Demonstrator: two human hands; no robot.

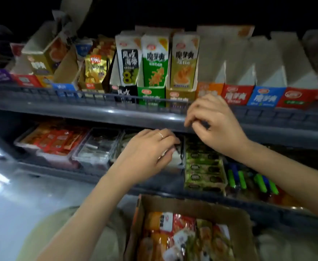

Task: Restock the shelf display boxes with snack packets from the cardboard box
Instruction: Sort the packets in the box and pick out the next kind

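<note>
The upper shelf (116, 112) carries 3 display boxes (151, 95) side by side at its centre, each with 1 upright packet at the front: a black-and-white packet (129, 63) printed with a big "8", a green packet (155, 61) and a gold packet (184, 61). The green and gold ones bear large characters that read like 魔芋爽 under a red oval logo, which is too blurred to read. To their right stand 4 more boxes, with an orange front (208, 89), a red front (236, 94), a blue front (265, 97) and another red front (297, 98). The first red and the blue show the same 3 characters.

The right hand (216, 125) is at the upper shelf's front rail, below the orange front. Its fingers (192, 122) are curled in with the tips close together, and I cannot tell whether they pinch anything.

The left hand (148, 153), with 1 ring (160, 136), reaches onto the lower shelf (64, 173). Its fingers are bent down, gripping a white-and-black packet (177, 159) just left of a box of green packets (203, 170). Farther left are 2 clear trays, 1 with red and orange packets (54, 142) and 1 with dark packets (99, 147).

The cardboard box (192, 204) sits open below the lower shelf. It holds jumbled snack packets (175, 234) in orange, red, white and green, too blurred to count.
</note>
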